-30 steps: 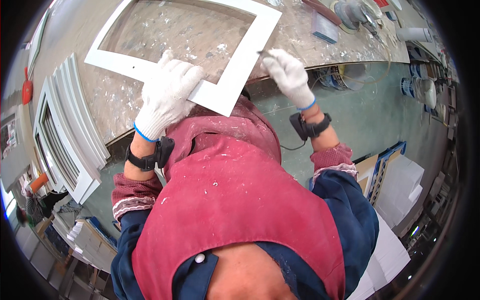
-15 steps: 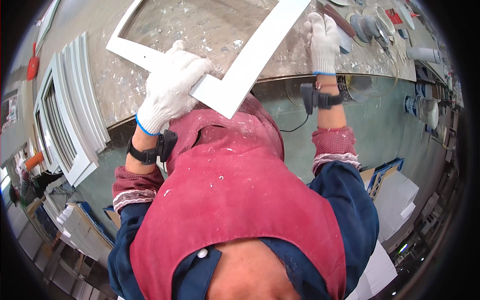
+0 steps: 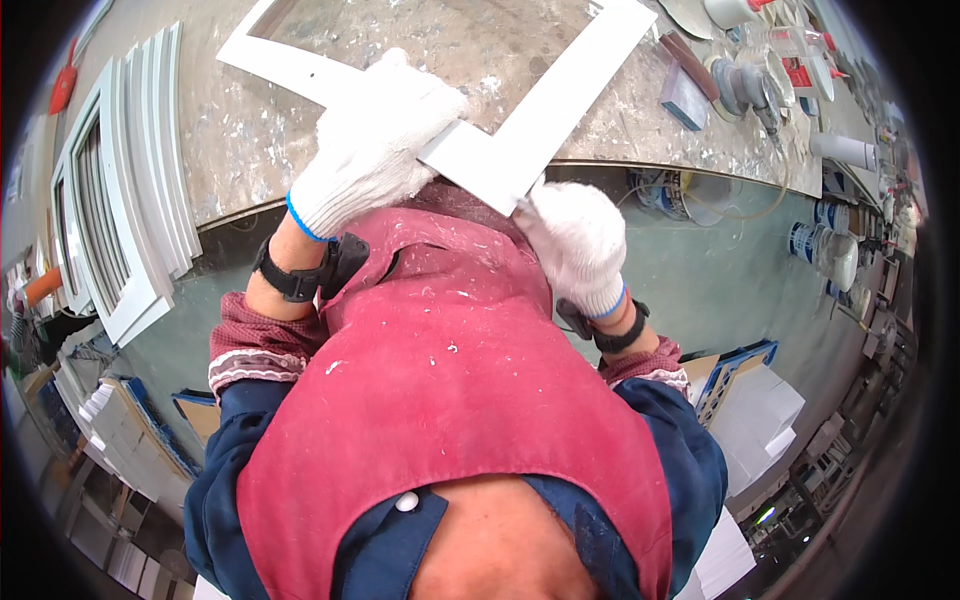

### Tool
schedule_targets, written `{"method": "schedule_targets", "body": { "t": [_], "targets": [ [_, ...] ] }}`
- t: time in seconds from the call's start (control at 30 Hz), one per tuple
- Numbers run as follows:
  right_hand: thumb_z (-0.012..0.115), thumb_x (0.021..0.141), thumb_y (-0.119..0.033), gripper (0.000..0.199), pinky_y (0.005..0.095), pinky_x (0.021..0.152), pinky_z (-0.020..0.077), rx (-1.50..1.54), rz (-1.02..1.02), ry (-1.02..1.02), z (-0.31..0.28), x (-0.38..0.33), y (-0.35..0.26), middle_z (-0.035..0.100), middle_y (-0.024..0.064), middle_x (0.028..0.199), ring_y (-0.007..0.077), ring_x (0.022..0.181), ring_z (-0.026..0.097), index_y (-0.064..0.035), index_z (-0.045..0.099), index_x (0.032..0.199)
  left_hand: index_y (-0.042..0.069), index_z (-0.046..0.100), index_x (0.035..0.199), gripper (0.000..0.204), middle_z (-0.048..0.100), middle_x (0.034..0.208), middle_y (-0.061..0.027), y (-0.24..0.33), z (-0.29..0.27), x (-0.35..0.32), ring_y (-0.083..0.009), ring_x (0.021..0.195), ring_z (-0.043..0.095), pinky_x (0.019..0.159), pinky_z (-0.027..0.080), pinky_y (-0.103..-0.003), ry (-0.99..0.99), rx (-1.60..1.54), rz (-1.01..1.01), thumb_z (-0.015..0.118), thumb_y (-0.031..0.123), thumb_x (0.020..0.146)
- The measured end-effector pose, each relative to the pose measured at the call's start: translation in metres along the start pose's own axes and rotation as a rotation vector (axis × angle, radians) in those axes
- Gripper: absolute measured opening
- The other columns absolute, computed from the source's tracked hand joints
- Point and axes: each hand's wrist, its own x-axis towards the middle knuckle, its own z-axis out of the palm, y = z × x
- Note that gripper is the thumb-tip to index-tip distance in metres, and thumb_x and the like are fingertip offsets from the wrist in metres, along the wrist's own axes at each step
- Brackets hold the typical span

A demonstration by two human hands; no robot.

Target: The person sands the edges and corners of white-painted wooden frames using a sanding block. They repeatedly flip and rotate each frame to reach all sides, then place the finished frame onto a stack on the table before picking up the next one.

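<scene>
A white flat frame (image 3: 570, 98) lies over the front edge of the worktable (image 3: 455, 45), one corner jutting toward my apron. My left hand (image 3: 385, 130), in a white knitted glove, is closed round the frame's left-hand side near that corner. My right hand (image 3: 580, 240), gloved the same way, is at the tip of the jutting corner with its fingers curled together. Whatever its fingertips may pinch is hidden or too small to name.
On the table's right lie a grey block (image 3: 684, 102), a brown strip (image 3: 690, 68), a round grey tool with a hose (image 3: 745, 92) and bottles (image 3: 800, 40). Several white frames (image 3: 150, 150) lean at the left. Buckets (image 3: 835, 250) stand at the right.
My right hand has come from the tabletop beside the grey block to the frame's near corner. The frame and my left hand have shifted slightly right in view.
</scene>
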Motion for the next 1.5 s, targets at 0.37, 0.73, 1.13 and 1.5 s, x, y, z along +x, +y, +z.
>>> {"method": "schedule_targets", "body": {
  "t": [0.37,0.73,1.13,1.5],
  "targets": [
    [0.071,0.084,-0.017,0.025,0.0364,0.058,0.0506,-0.005,0.15,0.027,-0.048,0.012,0.01,0.066,0.0084,0.077,0.0268,0.063,0.063,-0.0122,0.067,0.108,0.012,0.06,0.095,0.029,0.058,0.087,-0.0062,-0.001,0.021,0.01,-0.0295,0.09,0.055,0.08,0.047,-0.041,0.015,0.074,0.162,0.071,0.02,0.07],
    [0.067,0.085,-0.022,0.019,0.0395,0.061,0.0524,0.065,0.045,-0.951,-0.046,0.018,-0.018,0.065,0.0109,0.075,0.0308,0.074,0.067,-0.0132,0.062,0.1,0.01,0.057,0.089,0.027,0.056,0.084,-0.0072,0.004,0.033,0.014,-0.0297,0.088,0.053,0.079,0.046,-0.041,-0.01,0.061,0.19,0.071,0.02,0.069],
    [0.057,0.098,-0.017,0.038,0.0227,0.048,0.0468,0.88,1.061,0.488,0.03,-0.009,0.04,0.063,0.0063,0.095,0.0095,0.063,0.059,0.001,0.048,0.13,0.011,0.057,0.087,0.021,0.055,0.074,-0.0052,0.018,0.047,0.013,-0.0257,0.074,0.058,0.086,0.043,-0.045,0.051,0.012,0.192,0.068,0.018,0.07],
    [0.056,0.094,0.001,0.043,0.0275,0.066,0.0566,1.163,1.191,0.426,0.012,-0.011,0.052,0.062,0.0089,0.105,0.0164,0.083,0.067,0.002,0.045,0.136,-0.004,0.055,0.113,0.047,0.061,0.111,-0.0167,-0.113,0.008,-0.072,-0.0264,0.104,0.065,0.083,0.056,-0.036,0.777,-0.64,-1.11,0.075,0.028,0.084]
  ]
}}
